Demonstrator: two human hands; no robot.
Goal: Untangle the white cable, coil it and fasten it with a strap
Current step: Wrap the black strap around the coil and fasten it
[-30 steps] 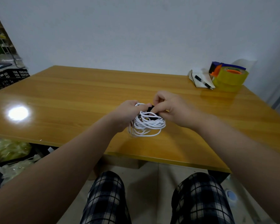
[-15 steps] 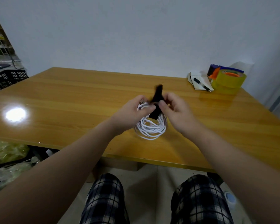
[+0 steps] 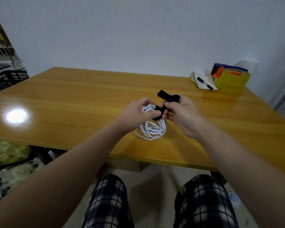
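The white cable [image 3: 152, 130] is wound into a loose coil and hangs a little above the wooden table [image 3: 72, 99], near its front edge. My left hand [image 3: 136, 113] pinches the top of the coil, with its thumb on the black strap [image 3: 169, 97]. The strap passes around the coil's top. My right hand [image 3: 182, 112] grips the strap, whose free end sticks up and to the left over my fingers. Part of the coil is hidden behind both hands.
At the table's back right corner lie a yellow tape roll in a blue and orange dispenser [image 3: 231, 78] and a small notepad with a black pen [image 3: 204, 83]. A black crate [image 3: 8, 78] stands off the left edge. Plastic bags [image 3: 10, 153] lie on the floor.
The hands lifted the coil off the table. My right hand pulled the strap's free end up and then bent it over to the right across its fingers.
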